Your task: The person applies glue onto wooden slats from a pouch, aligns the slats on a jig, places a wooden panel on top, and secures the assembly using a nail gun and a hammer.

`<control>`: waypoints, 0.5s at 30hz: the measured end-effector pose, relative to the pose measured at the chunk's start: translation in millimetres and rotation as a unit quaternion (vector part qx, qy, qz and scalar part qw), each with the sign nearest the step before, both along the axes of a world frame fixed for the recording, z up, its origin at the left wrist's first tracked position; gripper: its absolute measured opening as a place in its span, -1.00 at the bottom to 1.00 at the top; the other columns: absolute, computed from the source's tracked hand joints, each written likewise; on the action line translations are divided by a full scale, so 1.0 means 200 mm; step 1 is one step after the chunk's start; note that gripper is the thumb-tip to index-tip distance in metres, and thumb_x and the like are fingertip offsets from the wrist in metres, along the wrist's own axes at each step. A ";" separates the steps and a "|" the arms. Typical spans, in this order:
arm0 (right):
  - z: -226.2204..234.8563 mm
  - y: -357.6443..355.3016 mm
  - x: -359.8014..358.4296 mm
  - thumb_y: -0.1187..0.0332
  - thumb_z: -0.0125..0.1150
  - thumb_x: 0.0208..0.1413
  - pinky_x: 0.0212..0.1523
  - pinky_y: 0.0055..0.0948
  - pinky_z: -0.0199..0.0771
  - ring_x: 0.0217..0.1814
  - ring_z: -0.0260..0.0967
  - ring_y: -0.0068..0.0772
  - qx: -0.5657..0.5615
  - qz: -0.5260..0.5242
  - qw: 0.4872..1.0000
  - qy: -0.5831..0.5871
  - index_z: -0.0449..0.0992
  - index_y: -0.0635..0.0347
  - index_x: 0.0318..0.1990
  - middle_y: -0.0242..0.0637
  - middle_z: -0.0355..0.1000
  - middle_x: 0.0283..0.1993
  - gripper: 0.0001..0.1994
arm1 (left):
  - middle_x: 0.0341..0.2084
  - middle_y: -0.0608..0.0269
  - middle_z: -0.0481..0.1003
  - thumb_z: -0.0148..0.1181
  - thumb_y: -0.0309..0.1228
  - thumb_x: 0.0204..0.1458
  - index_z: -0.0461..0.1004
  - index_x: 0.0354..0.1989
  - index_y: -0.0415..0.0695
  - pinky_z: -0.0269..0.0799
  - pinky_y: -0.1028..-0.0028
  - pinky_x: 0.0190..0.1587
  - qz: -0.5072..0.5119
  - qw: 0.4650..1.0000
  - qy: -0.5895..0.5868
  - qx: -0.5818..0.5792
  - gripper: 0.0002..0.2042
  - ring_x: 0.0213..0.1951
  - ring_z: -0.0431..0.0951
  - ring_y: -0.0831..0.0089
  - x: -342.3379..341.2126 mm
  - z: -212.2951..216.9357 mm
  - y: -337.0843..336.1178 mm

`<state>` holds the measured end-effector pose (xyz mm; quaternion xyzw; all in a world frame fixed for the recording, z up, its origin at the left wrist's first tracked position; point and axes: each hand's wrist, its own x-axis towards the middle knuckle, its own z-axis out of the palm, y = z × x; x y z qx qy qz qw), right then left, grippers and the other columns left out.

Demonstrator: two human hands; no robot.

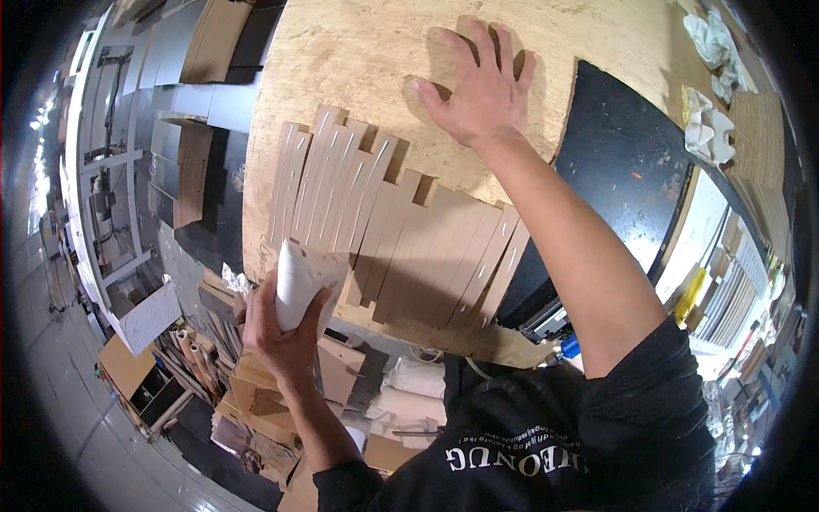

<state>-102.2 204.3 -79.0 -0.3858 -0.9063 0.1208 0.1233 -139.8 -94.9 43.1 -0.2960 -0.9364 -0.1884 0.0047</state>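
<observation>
My left hand (281,337) is wrapped round a white, soft-looking bottle (299,273) with brownish smudges, held over the lower left corner of the work surface. Beneath and beyond it lie brown board strips (328,183) side by side, their ends uneven. Thin white lines, like glue, run along several of them. More strips (426,256) on the right of the row are mostly bare, with short white streaks near the right end. My right hand (486,98) rests palm down on the plywood table (358,51), fingers spread, beyond the strips and holding nothing.
A black mat (618,145) covers the table's right part. Crumpled white plastic (715,47) and a white moulded tray (708,128) sit at the far right. Dark panels (175,55) stand on the left. Cardboard boxes (256,384) and rolled tubes (192,354) are at the lower left.
</observation>
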 end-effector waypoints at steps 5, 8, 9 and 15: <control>0.02 -0.02 -0.01 -0.16 0.02 -0.02 0.35 0.17 -0.45 0.46 -0.37 -0.10 -0.002 0.003 1.000 0.000 0.14 -0.19 0.26 -0.30 -0.10 0.37 -0.33 | -0.29 0.06 0.54 0.52 -0.43 -0.44 0.45 -0.12 -0.23 0.45 0.32 -0.19 0.017 0.999 -0.004 0.029 -0.42 -0.25 0.56 0.24 0.03 0.04 -0.01; 0.01 -0.01 -0.01 -0.15 0.03 -0.01 0.36 0.15 -0.45 0.46 -0.36 -0.11 -0.002 0.001 1.000 -0.002 0.13 -0.21 0.27 -0.28 -0.09 0.37 -0.33 | -0.29 0.06 0.54 0.53 -0.43 -0.46 0.44 -0.11 -0.23 0.46 0.32 -0.18 0.013 0.997 -0.013 0.074 -0.40 -0.24 0.56 0.26 0.02 0.04 0.07; -0.01 0.00 0.01 -0.15 0.03 -0.01 0.36 0.15 -0.45 0.45 -0.36 -0.11 -0.002 -0.003 1.000 -0.005 0.13 -0.20 0.27 -0.28 -0.09 0.37 -0.33 | -0.26 0.08 0.54 0.52 -0.43 -0.44 0.45 -0.09 -0.20 0.45 0.33 -0.16 -0.006 0.996 -0.011 0.087 -0.41 -0.23 0.55 0.29 0.01 0.02 0.15; 0.02 -0.01 -0.01 -0.15 0.04 -0.02 0.36 0.16 -0.47 0.45 -0.35 -0.10 -0.018 0.000 1.000 0.007 0.13 -0.16 0.27 -0.28 -0.10 0.38 -0.32 | -0.31 0.08 0.54 0.51 -0.41 -0.41 0.47 -0.10 -0.19 0.46 0.35 -0.22 -0.067 0.994 0.005 0.087 -0.43 -0.30 0.56 0.28 -0.04 0.00 0.30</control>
